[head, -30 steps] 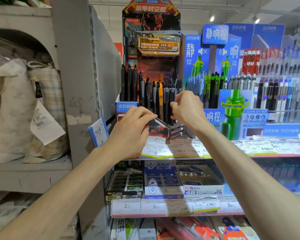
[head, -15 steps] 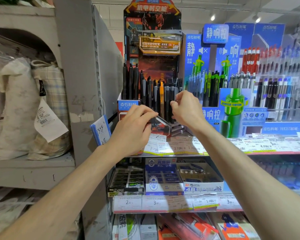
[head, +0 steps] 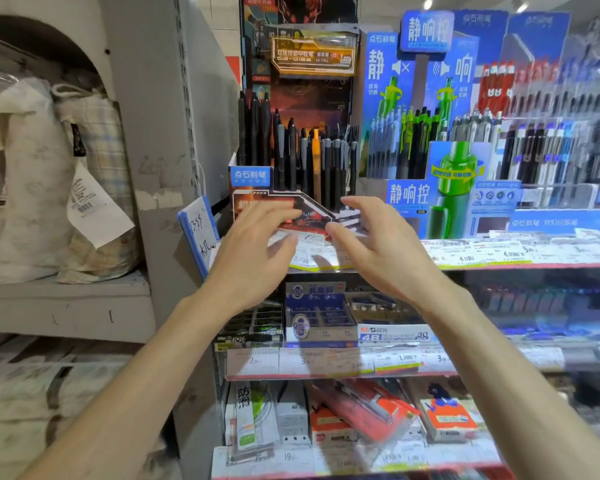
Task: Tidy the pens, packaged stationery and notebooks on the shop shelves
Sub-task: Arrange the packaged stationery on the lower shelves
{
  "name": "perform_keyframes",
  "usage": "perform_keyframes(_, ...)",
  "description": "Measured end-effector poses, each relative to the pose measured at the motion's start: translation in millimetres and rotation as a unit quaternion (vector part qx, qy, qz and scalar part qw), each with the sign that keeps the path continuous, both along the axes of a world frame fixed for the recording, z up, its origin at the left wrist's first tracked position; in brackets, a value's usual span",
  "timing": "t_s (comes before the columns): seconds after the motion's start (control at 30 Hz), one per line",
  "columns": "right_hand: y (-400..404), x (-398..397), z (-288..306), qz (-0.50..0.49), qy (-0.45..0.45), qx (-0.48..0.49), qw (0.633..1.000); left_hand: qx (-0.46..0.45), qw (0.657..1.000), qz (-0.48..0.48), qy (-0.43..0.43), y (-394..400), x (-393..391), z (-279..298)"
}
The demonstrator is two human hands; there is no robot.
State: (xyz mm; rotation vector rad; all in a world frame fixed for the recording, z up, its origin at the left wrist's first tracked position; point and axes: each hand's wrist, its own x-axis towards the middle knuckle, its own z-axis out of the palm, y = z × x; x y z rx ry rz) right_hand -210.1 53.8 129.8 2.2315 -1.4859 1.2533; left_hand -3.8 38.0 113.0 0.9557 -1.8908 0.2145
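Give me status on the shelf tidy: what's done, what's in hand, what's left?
Done: the dark pens stand upright in the red-and-black display. In hand: nothing; left hand and right hand hover open just in front of that display's base. Left, probably: the eraser boxes one shelf down and the packaged stationery below, which looks jumbled though blurred.

Open air is left before the shelf edge (head: 499, 258). Reach behind it is blocked by upright pens (head: 312, 161) and the blue display (head: 430, 188); the grey upright (head: 160, 133) closes off the left.
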Motion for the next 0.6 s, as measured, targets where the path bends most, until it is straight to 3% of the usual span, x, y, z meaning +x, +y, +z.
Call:
perform_keyframes(0.2, 30.0, -23.0, -71.2, 0.038, -0.028, -0.087, 0.995, -0.020, 0.998, 0.019, 0.060, 42.8, 0.2, -54.1)
perform_keyframes(0.37, 53.5, -38.8, -147.0, 0.059, -0.075, -0.070, 0.993, 0.051, 0.993, 0.055, 0.096, 65.4, -11.8, -125.6)
perform_keyframes(0.43, 59.1, -46.6, -181.3, 0.058, -0.096, -0.025, 0.993, 0.111, 0.986, 0.065, 0.109, 71.4, -18.8, -157.6)
perform_keyframes(0.6, 60.2, -71.6, -254.0, 0.014, -0.100, 0.196, 0.975, 0.253, 0.955, 0.098, 0.118, 83.1, -35.9, -225.4)
